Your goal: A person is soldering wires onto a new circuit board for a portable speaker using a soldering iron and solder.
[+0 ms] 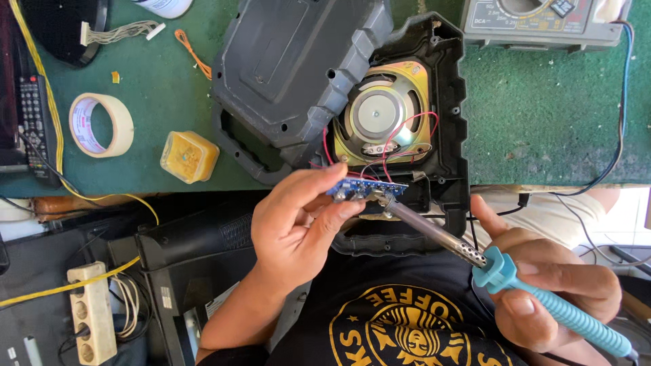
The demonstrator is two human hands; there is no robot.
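Observation:
My left hand (298,220) pinches a small blue circuit board (366,188) by its edge, holding it just in front of an opened dark plastic speaker case (447,88). My right hand (553,288) grips a soldering iron (542,298) with a light blue handle; its metal tip touches the board's near edge. Red and black wires (397,146) run from the board up to the round speaker driver (383,115) with its gold-coloured frame inside the case. The case's detached back cover (291,68) leans on the left side of the case.
On the green mat lie a roll of masking tape (102,125), a small yellow tub (190,157), an orange wire (192,53) and a remote control (32,112). A multimeter (542,24) stands at the top right. A beige power strip (91,312) lies low on the left.

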